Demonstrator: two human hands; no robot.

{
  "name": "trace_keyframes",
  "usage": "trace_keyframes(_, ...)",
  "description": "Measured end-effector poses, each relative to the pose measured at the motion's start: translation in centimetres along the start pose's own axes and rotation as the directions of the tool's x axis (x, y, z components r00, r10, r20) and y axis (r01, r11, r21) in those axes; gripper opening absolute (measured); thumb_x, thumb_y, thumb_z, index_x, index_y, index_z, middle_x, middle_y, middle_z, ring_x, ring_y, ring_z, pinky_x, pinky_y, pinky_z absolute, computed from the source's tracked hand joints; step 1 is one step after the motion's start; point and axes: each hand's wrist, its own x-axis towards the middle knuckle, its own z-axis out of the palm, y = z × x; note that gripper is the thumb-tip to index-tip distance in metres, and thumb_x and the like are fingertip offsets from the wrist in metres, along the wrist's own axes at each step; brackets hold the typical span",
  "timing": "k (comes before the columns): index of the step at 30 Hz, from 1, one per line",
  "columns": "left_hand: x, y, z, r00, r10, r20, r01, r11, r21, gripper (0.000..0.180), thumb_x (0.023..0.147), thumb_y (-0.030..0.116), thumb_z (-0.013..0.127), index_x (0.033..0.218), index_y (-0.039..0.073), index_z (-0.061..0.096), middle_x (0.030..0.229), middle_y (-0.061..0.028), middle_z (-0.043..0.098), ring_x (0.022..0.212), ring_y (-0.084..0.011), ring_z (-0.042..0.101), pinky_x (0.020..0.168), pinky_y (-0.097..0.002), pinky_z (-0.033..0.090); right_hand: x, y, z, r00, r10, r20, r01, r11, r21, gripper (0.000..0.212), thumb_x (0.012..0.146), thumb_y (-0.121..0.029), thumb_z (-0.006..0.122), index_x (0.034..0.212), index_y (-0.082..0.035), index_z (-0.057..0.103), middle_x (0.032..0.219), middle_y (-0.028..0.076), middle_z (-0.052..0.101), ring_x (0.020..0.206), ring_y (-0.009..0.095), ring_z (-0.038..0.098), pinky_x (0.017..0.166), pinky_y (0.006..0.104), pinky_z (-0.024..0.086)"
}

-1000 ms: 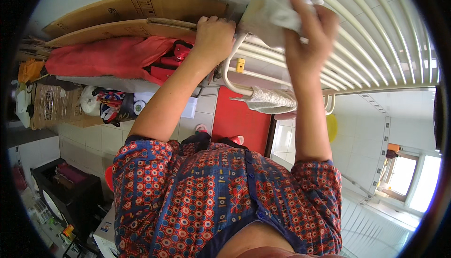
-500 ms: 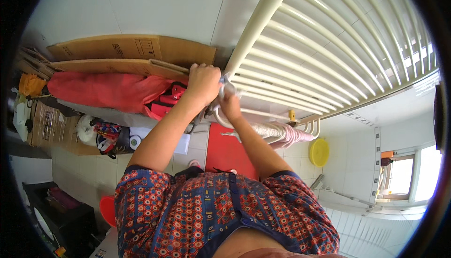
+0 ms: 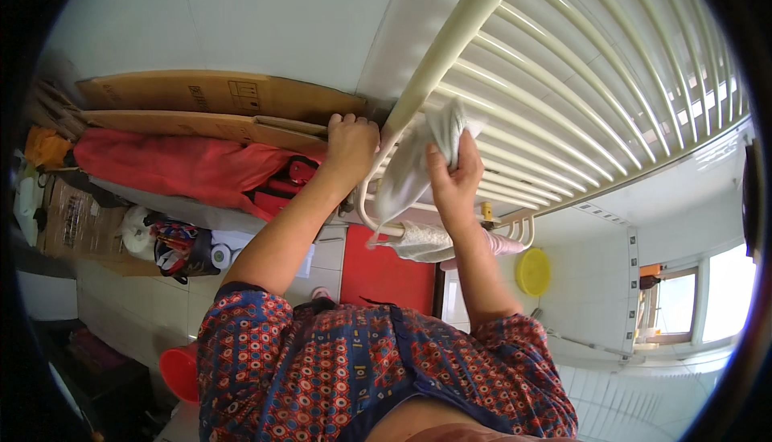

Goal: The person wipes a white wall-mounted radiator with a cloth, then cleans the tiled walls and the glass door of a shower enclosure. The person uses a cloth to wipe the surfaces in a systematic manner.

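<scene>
My right hand (image 3: 457,180) is closed round a pale grey-white cloth (image 3: 410,170), which hangs down in front of the lower bars of a cream ladder-style towel radiator (image 3: 531,80). The left hand (image 3: 352,143) is curled beside the lower end of the radiator's thick side post (image 3: 438,49), close to the cardboard. Its fingertips point away from me, so whatever they grip is hidden. Beneath the right forearm, a whitish textured cloth (image 3: 422,241) and a pink cloth (image 3: 500,244) hang over the curved rail at the radiator's bottom.
Flattened cardboard (image 3: 297,104) leans against the wall at left, behind a long red fabric bundle (image 3: 177,160). Bags and a carton (image 3: 80,213) stand below it. A red mat (image 3: 386,269) lies on the tiled floor. A yellow basin (image 3: 531,271) is at right, a red bucket (image 3: 178,371) at lower left.
My right hand has moved right and up, away from the left hand, bringing the pale cloth out into view across the bars. The left hand has stayed near the post.
</scene>
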Motion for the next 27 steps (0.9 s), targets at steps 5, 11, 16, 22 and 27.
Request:
trace_keyframes(5,0.4,1.3,1.4,1.000,-0.001,-0.014,0.000,0.998,-0.065,0.015,0.077,0.026,0.067,0.080,0.011,0.066,0.079,-0.0060,0.065,0.086,-0.0246,0.061,0.080,-0.0432,0.041,5.7,0.6,0.0,0.690,-0.520,0.503,0.684,0.241,-0.689,0.025,0.078,-0.015,0.057,0.102,-0.016,0.064,0.116,-0.001,0.058,0.124,0.019,0.044,0.106,0.0548,0.027)
trace_keyframes(11,-0.8,-0.3,-0.5,0.999,0.031,-0.011,-0.031,0.999,-0.014,0.025,0.075,0.031,0.073,0.085,0.009,0.065,0.087,-0.0084,0.065,0.089,-0.0267,0.061,0.081,-0.0419,0.042,18.2,-8.5,-4.5,0.480,-0.813,0.329,0.641,0.069,-0.764,0.024,0.071,-0.023,0.067,0.094,-0.017,0.068,0.112,0.001,0.059,0.118,0.021,0.048,0.102,0.0531,0.034)
trace_keyframes(16,-0.4,0.3,-1.0,0.998,0.056,-0.037,-0.056,0.998,-0.001,0.025,0.074,0.031,0.074,0.084,0.009,0.066,0.086,-0.0078,0.066,0.087,-0.0261,0.061,0.078,-0.0422,0.043,29.5,-21.1,-9.8,0.529,-0.847,0.055,0.470,0.238,-0.850,0.037,0.074,-0.031,0.070,0.106,-0.014,0.061,0.123,0.011,0.050,0.122,0.036,0.038,0.104,0.0544,0.029)
trace_keyframes(22,-0.2,-0.1,-1.0,0.997,0.064,-0.053,-0.065,0.998,-0.008,0.024,0.072,0.030,0.075,0.081,0.010,0.066,0.083,-0.0075,0.067,0.084,-0.0259,0.062,0.076,-0.0414,0.043,24.3,-14.6,-5.8,0.451,-0.890,0.071,0.596,0.241,-0.766,0.033,0.064,-0.034,0.080,0.085,-0.012,0.068,0.116,0.012,0.049,0.122,0.040,0.039,0.094,0.0570,0.037)
trace_keyframes(27,-0.1,-0.1,-1.0,0.994,0.094,-0.051,-0.095,0.995,-0.026,0.027,0.070,0.031,0.076,0.079,0.008,0.065,0.084,-0.0097,0.067,0.084,-0.0306,0.063,0.076,-0.0447,0.045,15.1,-7.3,-5.3,0.410,-0.811,0.417,0.812,0.115,-0.573,0.018,0.070,-0.020,0.060,0.084,-0.009,0.065,0.101,0.007,0.059,0.116,0.032,0.049,0.105,0.0558,0.033)
